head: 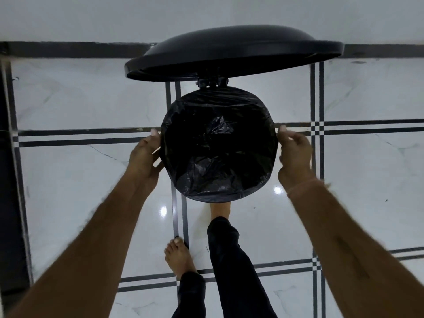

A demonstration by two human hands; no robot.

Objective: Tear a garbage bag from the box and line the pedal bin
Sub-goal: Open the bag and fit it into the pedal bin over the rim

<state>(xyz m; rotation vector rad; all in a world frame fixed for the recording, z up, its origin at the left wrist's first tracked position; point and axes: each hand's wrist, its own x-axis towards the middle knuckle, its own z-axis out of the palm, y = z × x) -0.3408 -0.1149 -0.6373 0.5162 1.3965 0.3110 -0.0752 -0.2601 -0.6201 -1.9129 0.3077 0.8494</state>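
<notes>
Centre of the floor, one round black pedal bin (213, 83) stands with its domed black lid (234, 49) raised. One crinkled black plastic garbage bag (218, 145) lines the bin, folded over the rim. Left of the bin, the left hand (145, 154) grips the overhang. Right of the bin, the right hand (294, 157) touches the rim with curled fingers; whether it pinches is unclear. Two bare feet (179, 258) stand before the bin on a glossy white tiled floor (80, 180) with black stripes.

Glossy white marble-look floor tiles (68, 191), crossed by paired black stripes (367, 122) forming a grid. Two bright light reflections (163, 211) on the tiles. Dark skirting band (68, 49) along the floor's far edge, under a pale wall (91, 17).
</notes>
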